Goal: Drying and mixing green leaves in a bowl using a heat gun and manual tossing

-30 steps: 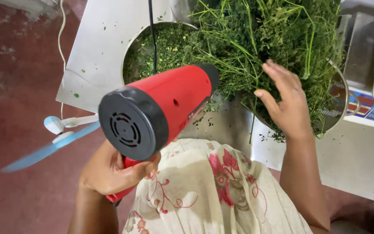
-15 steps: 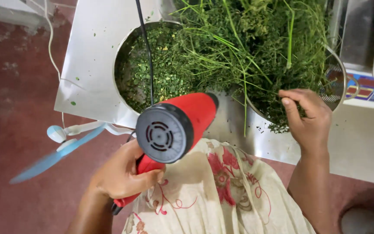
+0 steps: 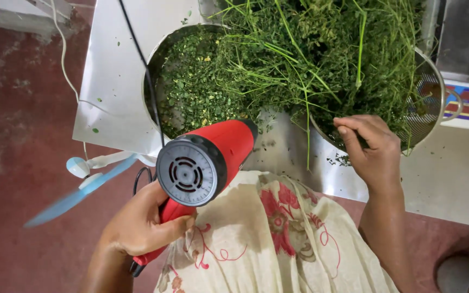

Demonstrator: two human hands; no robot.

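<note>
Over a bare steel worktop (image 3: 120,65), a person's left hand (image 3: 142,225) was closed tight around the handle of a red plastic hair dryer with a round grey rear grille (image 3: 204,163), its nozzle pointing away from the grip toward the greens beyond. Just ahead of that nozzle sat a round steel bowl (image 3: 156,70) filled with small stripped green leaves (image 3: 194,92), and a black cord (image 3: 137,54) ran across its rim. To the right of the dryer, the right hand (image 3: 373,149) was curled at the near rim of a steel mesh colander with a side handle (image 3: 435,103), fingers pinched on what looked like thin stems; how firmly could not be told. A tangled heap of leafy green stalks (image 3: 321,59) filled the colander and spilled over toward the bowl.

Judging by the piles, the work looked partly done: a good bowlful of leaves lay loose, yet a large heap of stalks remained.

Counted: one dryer, one bowl, one colander, two hands. Left of the grip, low by the red floor (image 3: 17,163), stood one small white fan with pale blue blades (image 3: 77,182).
</note>
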